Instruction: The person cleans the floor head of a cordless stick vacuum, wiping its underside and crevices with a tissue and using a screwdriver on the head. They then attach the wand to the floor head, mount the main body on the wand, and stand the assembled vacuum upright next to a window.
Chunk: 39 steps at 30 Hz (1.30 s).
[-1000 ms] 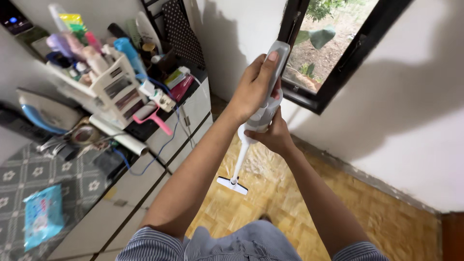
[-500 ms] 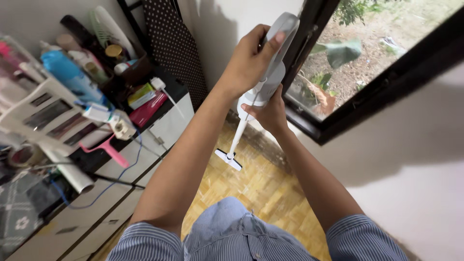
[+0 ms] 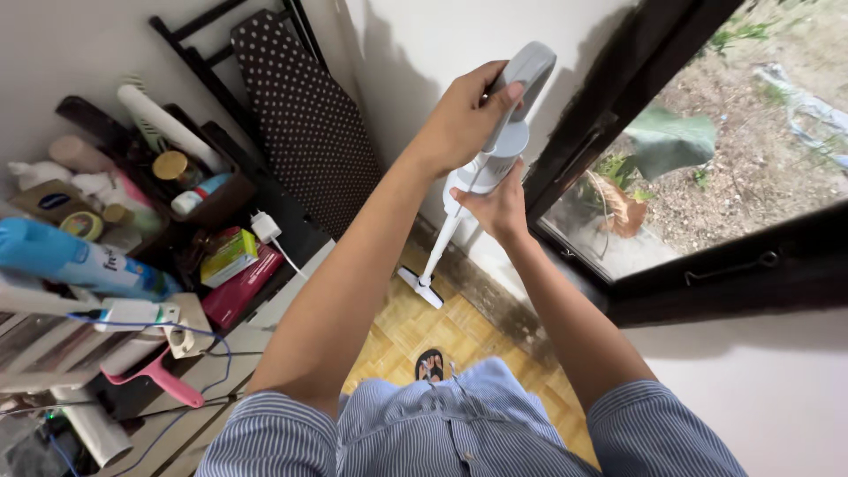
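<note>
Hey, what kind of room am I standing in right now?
Probably a utility or laundry corner of a home: a folded ironing board leans on the wall, a cluttered counter holds household bottles, and both hands hold a stick vacuum over parquet floor.

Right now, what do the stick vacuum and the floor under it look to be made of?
Stick vacuum: apparently moulded plastic, smooth matte grey and white, with a soft sheen. Floor: likely wood parquet, small tan blocks in a woven pattern, lightly glossy; laminate cannot be ruled out.

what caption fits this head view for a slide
Left hand grips the handle of a white stick vacuum, right hand steadying its body beside a dark-framed window.
</note>
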Each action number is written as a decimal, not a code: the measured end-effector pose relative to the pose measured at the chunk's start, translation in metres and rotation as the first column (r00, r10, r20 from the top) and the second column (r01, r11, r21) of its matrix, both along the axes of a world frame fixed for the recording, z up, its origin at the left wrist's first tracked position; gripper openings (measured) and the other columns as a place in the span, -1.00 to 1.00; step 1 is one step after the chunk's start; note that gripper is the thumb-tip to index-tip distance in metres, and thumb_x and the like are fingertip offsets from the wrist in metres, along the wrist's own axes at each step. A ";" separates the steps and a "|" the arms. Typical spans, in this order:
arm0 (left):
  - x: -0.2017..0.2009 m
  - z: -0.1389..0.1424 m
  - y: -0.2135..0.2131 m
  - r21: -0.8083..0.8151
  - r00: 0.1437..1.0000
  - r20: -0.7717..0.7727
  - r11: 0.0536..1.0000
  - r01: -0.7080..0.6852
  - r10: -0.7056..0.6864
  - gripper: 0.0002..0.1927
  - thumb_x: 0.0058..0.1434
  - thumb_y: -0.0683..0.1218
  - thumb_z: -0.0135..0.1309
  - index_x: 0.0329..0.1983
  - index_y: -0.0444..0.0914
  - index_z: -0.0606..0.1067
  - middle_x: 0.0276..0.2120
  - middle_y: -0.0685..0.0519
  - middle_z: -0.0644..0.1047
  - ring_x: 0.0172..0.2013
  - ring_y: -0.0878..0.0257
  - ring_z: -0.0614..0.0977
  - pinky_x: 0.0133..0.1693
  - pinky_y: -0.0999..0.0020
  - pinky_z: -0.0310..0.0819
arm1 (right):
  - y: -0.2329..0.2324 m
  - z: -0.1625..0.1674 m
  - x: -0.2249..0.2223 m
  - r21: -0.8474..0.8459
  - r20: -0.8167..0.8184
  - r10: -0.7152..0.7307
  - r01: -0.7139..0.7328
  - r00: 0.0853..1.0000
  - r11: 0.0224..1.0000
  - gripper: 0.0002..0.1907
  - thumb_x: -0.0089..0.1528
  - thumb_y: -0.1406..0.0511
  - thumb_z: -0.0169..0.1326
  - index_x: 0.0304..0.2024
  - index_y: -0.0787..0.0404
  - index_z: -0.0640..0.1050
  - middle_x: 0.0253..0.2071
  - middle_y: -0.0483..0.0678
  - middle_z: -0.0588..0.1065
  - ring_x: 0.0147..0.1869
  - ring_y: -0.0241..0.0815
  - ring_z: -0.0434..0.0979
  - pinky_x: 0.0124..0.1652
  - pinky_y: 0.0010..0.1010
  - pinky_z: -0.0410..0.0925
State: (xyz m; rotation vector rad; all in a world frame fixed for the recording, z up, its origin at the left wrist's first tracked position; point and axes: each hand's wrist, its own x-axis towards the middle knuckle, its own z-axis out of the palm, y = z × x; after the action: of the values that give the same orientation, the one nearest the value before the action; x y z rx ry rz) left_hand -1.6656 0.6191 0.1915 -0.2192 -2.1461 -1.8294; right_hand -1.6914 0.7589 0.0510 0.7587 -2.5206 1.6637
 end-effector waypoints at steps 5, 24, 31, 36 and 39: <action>-0.061 -0.023 -0.012 0.055 0.997 0.067 0.998 0.021 -0.025 -0.53 0.43 0.06 0.02 0.22 -0.36 0.45 -0.23 0.05 0.58 -0.23 0.33 0.56 -0.10 0.36 0.54 | -0.014 -0.015 -0.056 0.039 0.121 -0.012 0.008 0.993 0.999 0.02 -0.04 0.18 0.49 0.23 0.31 0.11 0.11 0.17 0.51 0.21 0.07 0.58 0.15 -0.20 0.40; -0.159 -0.071 -0.012 0.004 0.942 0.334 0.999 -0.034 0.031 -0.49 0.36 0.04 0.04 0.27 -0.35 0.42 -0.07 -0.07 0.63 -0.09 0.21 0.60 0.01 0.28 0.51 | -0.009 -0.086 -0.163 0.062 0.122 0.012 -0.019 0.993 0.998 0.18 -0.06 0.10 0.48 0.34 0.39 0.04 0.19 0.23 0.43 0.26 0.11 0.52 0.13 -0.20 0.41; -0.161 -0.070 -0.020 -0.009 0.963 0.270 1.000 0.022 -0.019 -0.41 0.32 0.06 0.11 0.31 -0.37 0.38 0.07 -0.11 0.58 0.07 0.15 0.58 0.11 0.22 0.50 | -0.005 -0.074 -0.161 0.052 0.168 0.010 -0.019 0.986 0.998 0.22 -0.10 0.06 0.52 0.35 0.37 0.07 0.25 0.20 0.40 0.32 0.08 0.47 0.17 -0.20 0.38; -0.153 -0.077 -0.019 -0.054 0.944 0.318 0.996 -0.075 0.088 -0.36 0.31 0.07 0.13 0.36 -0.34 0.32 0.17 -0.17 0.52 0.22 0.07 0.54 0.19 0.19 0.45 | 0.007 -0.062 -0.155 0.058 0.112 0.029 -0.035 0.993 0.998 0.26 -0.12 0.07 0.54 0.38 0.39 0.08 0.28 0.21 0.37 0.36 0.11 0.42 0.20 -0.17 0.34; -0.147 -0.089 -0.015 -0.032 0.927 0.274 0.965 -0.259 0.258 -0.37 0.31 0.05 0.11 0.35 -0.34 0.33 0.22 -0.20 0.48 0.27 0.03 0.48 0.22 0.16 0.41 | 0.014 -0.057 -0.153 0.039 0.165 0.057 -0.064 0.985 0.997 0.24 -0.16 0.07 0.53 0.36 0.40 0.14 0.28 0.19 0.39 0.35 0.06 0.45 0.22 -0.18 0.35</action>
State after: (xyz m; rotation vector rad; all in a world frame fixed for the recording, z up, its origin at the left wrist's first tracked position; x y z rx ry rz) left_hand -1.8121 0.6037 0.1025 0.3273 -2.2214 -1.7950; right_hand -1.8447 0.7725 -0.0059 0.7383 -2.6777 1.7642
